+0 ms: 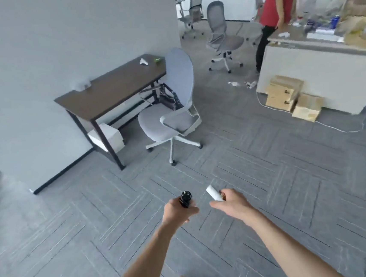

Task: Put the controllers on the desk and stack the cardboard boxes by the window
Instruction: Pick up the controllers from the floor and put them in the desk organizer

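Observation:
My left hand (178, 210) grips a black controller (185, 198) whose round top sticks up past my fingers. My right hand (230, 202) holds a white controller (214, 193) that points up and to the left. Both hands are out in front of me above the grey carpet. Ahead on the left, against the wall, stands a dark brown desk (114, 87); a white controller (143, 61) lies near its far end, and another pale object (81, 85) sits near its wall edge. Cardboard boxes (285, 94) are piled on the floor by the white counter at the right.
A grey office chair (172, 110) stands in front of the desk, with a dark bag (169, 99) behind it. White boxes (108, 137) sit under the desk. A person in a red shirt (276, 2) stands at a cluttered white counter (317, 62). More chairs (221, 36) stand beyond. A white cable (333, 127) trails over the floor.

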Demonstrator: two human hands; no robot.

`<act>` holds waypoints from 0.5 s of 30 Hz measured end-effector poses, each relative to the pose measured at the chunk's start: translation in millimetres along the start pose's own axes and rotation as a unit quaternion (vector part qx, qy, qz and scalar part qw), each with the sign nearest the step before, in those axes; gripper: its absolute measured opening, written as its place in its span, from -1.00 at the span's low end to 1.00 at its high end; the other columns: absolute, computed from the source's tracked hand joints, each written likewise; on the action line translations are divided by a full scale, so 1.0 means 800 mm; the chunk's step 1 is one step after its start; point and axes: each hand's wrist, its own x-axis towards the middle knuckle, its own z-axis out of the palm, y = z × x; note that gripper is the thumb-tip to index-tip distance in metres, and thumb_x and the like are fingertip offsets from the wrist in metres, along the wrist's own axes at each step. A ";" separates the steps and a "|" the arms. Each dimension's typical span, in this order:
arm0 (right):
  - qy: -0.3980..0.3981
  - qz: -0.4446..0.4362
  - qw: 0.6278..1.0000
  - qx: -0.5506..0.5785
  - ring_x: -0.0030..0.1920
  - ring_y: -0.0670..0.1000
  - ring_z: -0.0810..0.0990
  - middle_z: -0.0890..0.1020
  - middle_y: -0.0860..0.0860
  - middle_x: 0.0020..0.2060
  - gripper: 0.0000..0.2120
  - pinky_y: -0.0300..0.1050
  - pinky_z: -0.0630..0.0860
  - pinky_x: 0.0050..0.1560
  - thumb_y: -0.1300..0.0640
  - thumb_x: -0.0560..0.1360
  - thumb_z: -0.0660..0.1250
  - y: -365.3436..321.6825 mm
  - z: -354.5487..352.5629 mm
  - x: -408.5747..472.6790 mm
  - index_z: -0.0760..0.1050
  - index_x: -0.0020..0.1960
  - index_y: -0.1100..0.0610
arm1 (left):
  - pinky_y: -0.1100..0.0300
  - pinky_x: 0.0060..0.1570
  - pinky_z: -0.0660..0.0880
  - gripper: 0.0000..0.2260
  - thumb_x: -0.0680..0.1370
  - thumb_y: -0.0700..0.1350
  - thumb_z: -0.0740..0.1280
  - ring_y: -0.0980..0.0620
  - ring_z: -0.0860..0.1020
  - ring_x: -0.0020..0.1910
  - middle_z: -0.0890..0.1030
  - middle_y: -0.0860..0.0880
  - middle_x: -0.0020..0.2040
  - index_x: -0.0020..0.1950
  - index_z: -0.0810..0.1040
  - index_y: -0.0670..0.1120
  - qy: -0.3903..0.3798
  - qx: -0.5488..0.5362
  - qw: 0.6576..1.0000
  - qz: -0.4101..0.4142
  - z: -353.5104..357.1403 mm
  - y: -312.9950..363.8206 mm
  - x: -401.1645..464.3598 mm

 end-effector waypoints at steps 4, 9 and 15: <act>-0.036 -0.017 0.997 -0.064 -0.35 -0.04 0.45 0.50 -0.05 -0.34 -0.73 -0.17 0.31 -0.35 -0.07 0.48 0.42 -0.109 0.033 0.118 0.42 -0.20 0.07 | 0.39 -0.48 0.49 -0.83 0.38 -0.13 0.51 0.13 0.58 -0.45 0.58 0.07 -0.37 -0.25 0.53 0.02 0.028 -0.012 0.999 -0.027 -0.115 -0.013 0.100; -0.082 -0.037 0.989 -0.118 -0.38 -0.05 0.44 0.50 -0.06 -0.36 -0.74 -0.17 0.33 -0.36 -0.08 0.46 0.43 -0.232 0.070 0.250 0.45 -0.17 0.07 | 0.42 -0.52 0.44 -0.87 0.41 -0.14 0.49 0.19 0.52 -0.50 0.56 0.07 -0.39 -0.21 0.54 -0.03 0.079 -0.035 0.995 -0.054 -0.248 -0.031 0.208; -0.133 -0.046 0.982 -0.125 -0.37 -0.03 0.47 0.51 -0.02 -0.33 -0.64 -0.15 0.38 -0.38 -0.09 0.40 0.43 -0.359 0.106 0.410 0.51 -0.07 0.20 | 0.31 -0.34 0.58 -0.84 0.36 -0.12 0.52 0.13 0.59 -0.43 0.64 0.01 -0.31 -0.13 0.60 -0.09 0.124 -0.053 0.985 -0.105 -0.369 -0.055 0.331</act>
